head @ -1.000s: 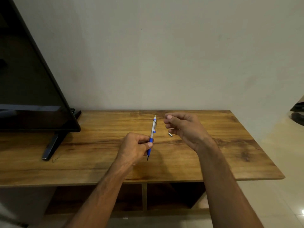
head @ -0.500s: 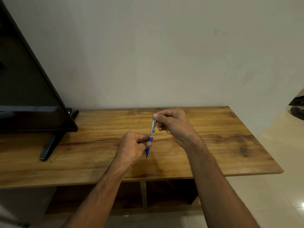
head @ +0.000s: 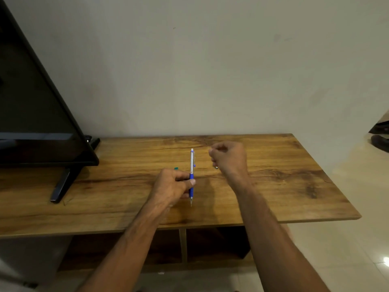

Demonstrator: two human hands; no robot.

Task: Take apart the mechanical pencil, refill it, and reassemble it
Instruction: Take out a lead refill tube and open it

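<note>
My left hand [head: 172,185] grips the mechanical pencil [head: 191,165] by its blue rubber grip. The pencil stands nearly upright above the wooden table [head: 284,186], metal tip down, silver barrel and clip up, with a white end on top. My right hand [head: 229,158] hovers just right of the pencil's top, apart from it. Its fingers are curled and the thumb and forefinger are pinched; I see nothing between them. A small silver cap [head: 216,167] lies on the table at the heel of my right hand, partly hidden. A small green object [head: 176,168] peeks out behind my left knuckles.
A black TV [head: 37,123] on a slanted stand leg [head: 63,184] fills the table's left part. The wall runs right behind the table. Open shelf compartments sit under the tabletop. Pale floor tiles lie to the right, with a dark object [head: 380,135] at the far right edge.
Half a second ago my right fingers pinched the top of the pencil; they have now pulled away to the right and closed. My left hand still holds the pencil in about the same spot.
</note>
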